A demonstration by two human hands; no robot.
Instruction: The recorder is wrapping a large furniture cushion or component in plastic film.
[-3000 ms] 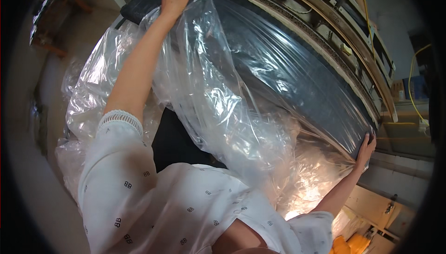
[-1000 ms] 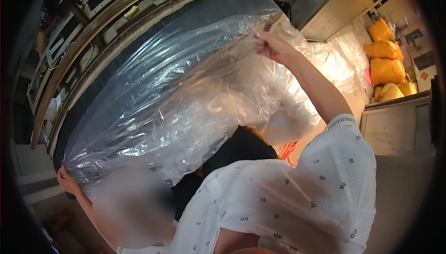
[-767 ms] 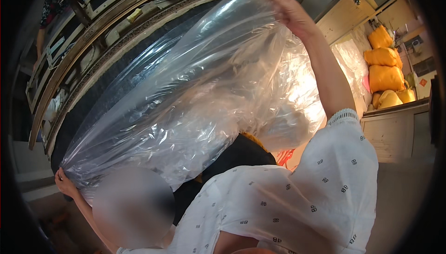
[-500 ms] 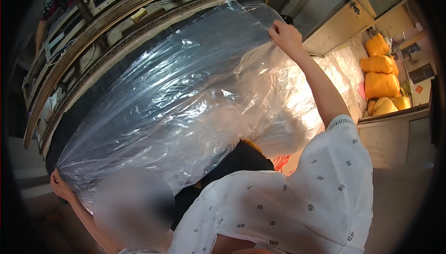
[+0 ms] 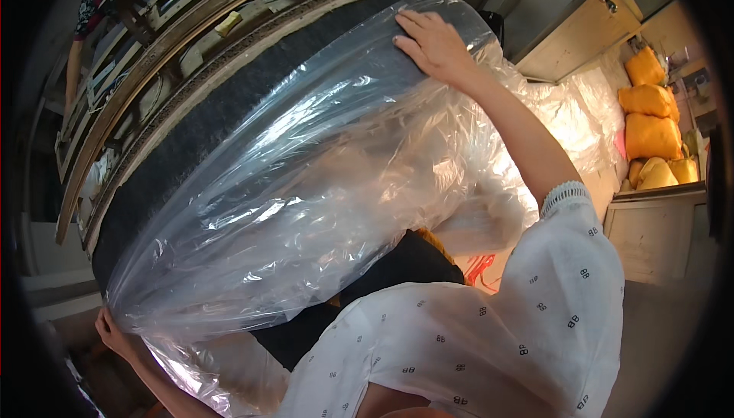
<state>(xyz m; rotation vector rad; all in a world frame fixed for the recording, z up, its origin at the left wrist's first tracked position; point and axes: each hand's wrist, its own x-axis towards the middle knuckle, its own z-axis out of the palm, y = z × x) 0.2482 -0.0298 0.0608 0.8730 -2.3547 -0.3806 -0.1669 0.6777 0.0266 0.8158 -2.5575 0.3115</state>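
Note:
A wide sheet of clear plastic film point(image 5: 306, 165) stretches in wrinkles across a black padded surface point(image 5: 164, 177) and drapes over the near side toward my lap. At the far left end, my left hand point(image 5: 113, 331) is closed around the bunched edge of the film. Toward the upper right, my right hand point(image 5: 436, 45) lies on the film with its fingers stretched out and spread, gripping nothing. Between the far rim and the film's edge, a strip of the black surface shows bare.
A long machine frame with wooden rails point(image 5: 138, 85) runs along the far side, a small yellow block point(image 5: 228, 23) on it. Behind it stands another person point(image 5: 88, 9), partly visible. More film heaps at right point(image 5: 573, 112), near stacked orange bundles point(image 5: 652, 136) and a cabinet point(image 5: 654, 242).
My right hand has let go of the film's edge, moved left and opened flat on it. The film's far edge has come nearer, baring more black surface. My left hand keeps its hold, slightly lower.

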